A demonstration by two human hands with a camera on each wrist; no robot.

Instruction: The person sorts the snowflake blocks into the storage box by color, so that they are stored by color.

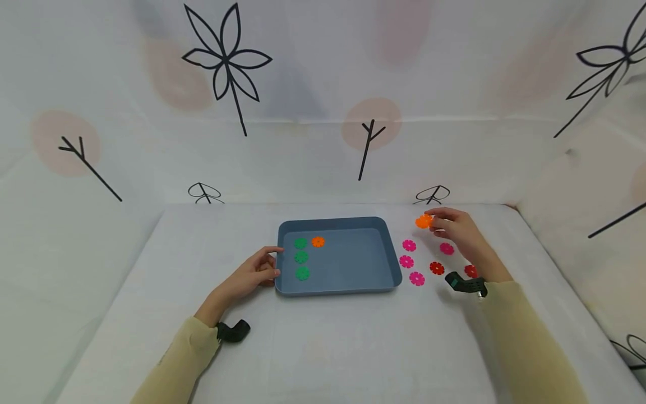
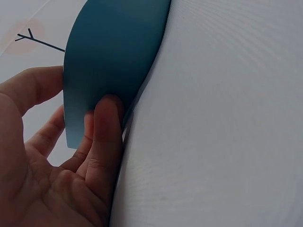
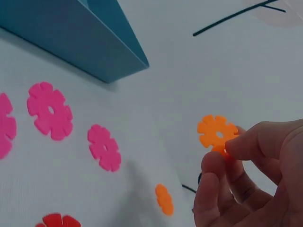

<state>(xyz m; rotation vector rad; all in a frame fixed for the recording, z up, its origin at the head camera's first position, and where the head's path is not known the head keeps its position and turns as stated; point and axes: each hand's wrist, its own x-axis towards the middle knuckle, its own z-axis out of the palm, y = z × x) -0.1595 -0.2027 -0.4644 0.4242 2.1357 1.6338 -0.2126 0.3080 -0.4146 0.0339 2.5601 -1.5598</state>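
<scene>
Tray point(image 1: 353, 264) is held at its left side by the left grip point(image 1: 257, 271), with fingers laid at the rim and against the outer wall. Off the tray's far right corner, raised above the bench point(image 1: 323, 348), an orange disc point(image 3: 213, 125) is pinched by its edge in the right grip point(image 1: 456, 229); a second one seems to be caught beneath it, mostly hidden. Inside the tray, green discs point(image 1: 301, 257) are lined up near the left wall, and a smaller-looking orange piece point(image 1: 318, 242) is set beside the farthest. Pink discs point(image 1: 406, 262) and red discs point(image 1: 437, 268) are scattered to the tray's right. If two pieces are indeed pinched together, both could be dropped at once. Loose discs there could be swept aside by the black wrist mount point(image 1: 461, 282) were it lowered, and the tray's row could be jarred by an uneven left-hand pull.
</scene>
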